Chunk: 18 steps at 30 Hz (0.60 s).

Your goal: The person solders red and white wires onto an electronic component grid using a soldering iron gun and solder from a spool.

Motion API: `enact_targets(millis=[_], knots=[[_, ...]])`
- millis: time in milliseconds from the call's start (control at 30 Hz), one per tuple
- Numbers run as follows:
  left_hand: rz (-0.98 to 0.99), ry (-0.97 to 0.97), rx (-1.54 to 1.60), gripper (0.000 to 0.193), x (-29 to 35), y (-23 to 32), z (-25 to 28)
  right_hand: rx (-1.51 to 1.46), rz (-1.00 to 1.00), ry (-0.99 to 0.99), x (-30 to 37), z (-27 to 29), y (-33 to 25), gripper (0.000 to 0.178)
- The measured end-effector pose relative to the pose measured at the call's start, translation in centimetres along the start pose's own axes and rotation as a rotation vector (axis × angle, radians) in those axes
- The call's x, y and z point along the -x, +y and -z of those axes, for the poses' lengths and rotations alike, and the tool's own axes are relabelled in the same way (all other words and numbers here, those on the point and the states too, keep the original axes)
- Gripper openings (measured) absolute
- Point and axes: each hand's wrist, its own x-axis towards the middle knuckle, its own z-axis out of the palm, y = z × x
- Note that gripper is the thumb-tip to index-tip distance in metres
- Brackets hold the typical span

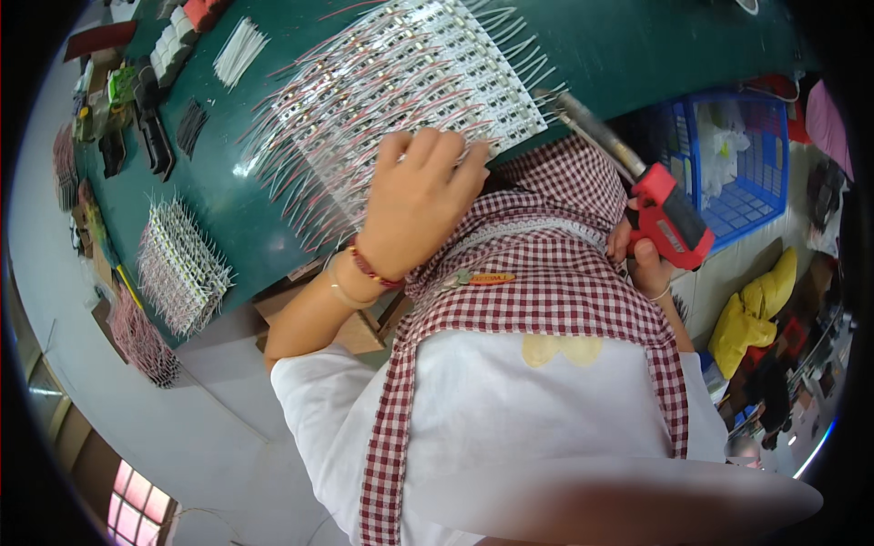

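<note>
Green workbench (628, 55), a wired circuit-board panel (428, 86) lying on it between two hands.
Left hand (419, 200) bends its fingers over the panel's near edge; I cannot tell whether they grip it. Right hand (645, 261) is wrapped round a red-and-black soldering gun (671, 223), its tip beside the panel's right edge. Wired boards (185, 264) stand left; a blue basket (763, 196) sits right.

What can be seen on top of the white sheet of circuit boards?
Thin red and white wires lie across the white sheet, and the left hand is over its near edge. The part directly beneath the hand is covered, so it cannot be seen.
</note>
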Motion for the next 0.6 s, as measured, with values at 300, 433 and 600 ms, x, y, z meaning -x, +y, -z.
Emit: enact_targets(millis=[300,433,600], knots=[[0.607,0.38,-0.284,0.009,8.3,-18.0,4.2,-0.396,0.262,-0.111,-8.7,-5.2,-1.9,0.049],[0.716,0.43,-0.382,0.011,12.8,-23.5,5.3,-0.439,0.249,-0.11,-8.5,-5.8,-1.4,0.046],[0.757,0.289,-0.406,0.019,12.7,-25.6,5.6,-0.423,0.255,-0.106,-8.1,-5.6,-1.5,0.045]])
